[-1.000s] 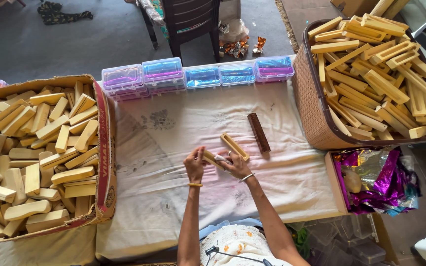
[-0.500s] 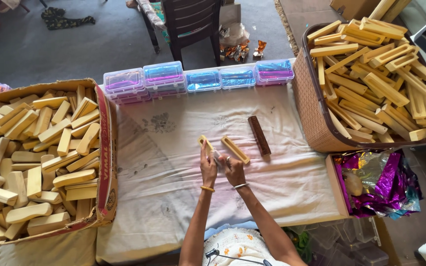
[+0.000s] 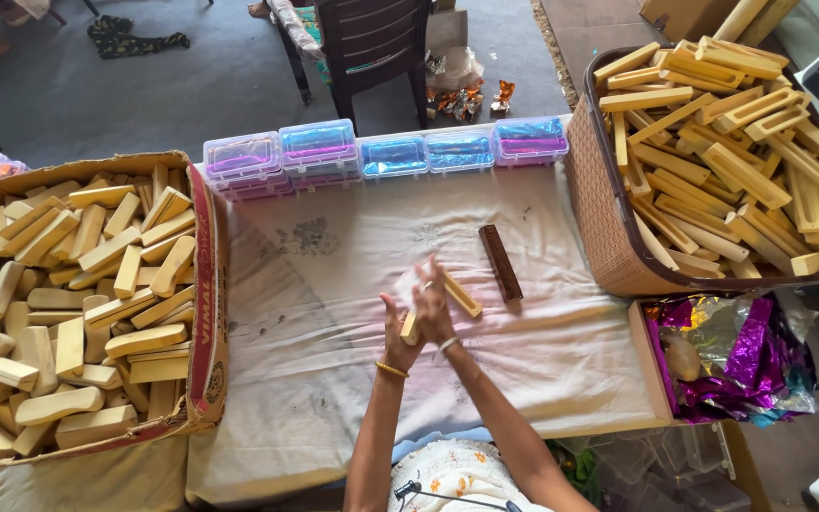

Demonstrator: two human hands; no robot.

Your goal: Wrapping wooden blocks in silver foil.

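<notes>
My left hand (image 3: 396,337) grips a short pale wooden piece (image 3: 410,328) upright over the white cloth. My right hand (image 3: 431,308) lies over the top of that same piece, fingers stretched forward, and hides most of it. Just past my right hand a hollowed pale wooden frame (image 3: 462,296) lies flat on the cloth. A dark brown wooden bar (image 3: 500,263) rests a little farther right, apart from both hands.
A cardboard box (image 3: 203,303) of pale wooden blocks fills the left. A brown wicker basket (image 3: 599,209) of hollowed wooden frames stands at the right. Several clear plastic cases (image 3: 391,155) line the table's far edge. Shiny foil wrappers (image 3: 732,356) sit in a box at lower right. A dark chair (image 3: 372,43) stands beyond.
The wooden piece was tilted between both hands, then stood up. My right hand has now slid over its top with fingers extended, and both hands moved slightly nearer me.
</notes>
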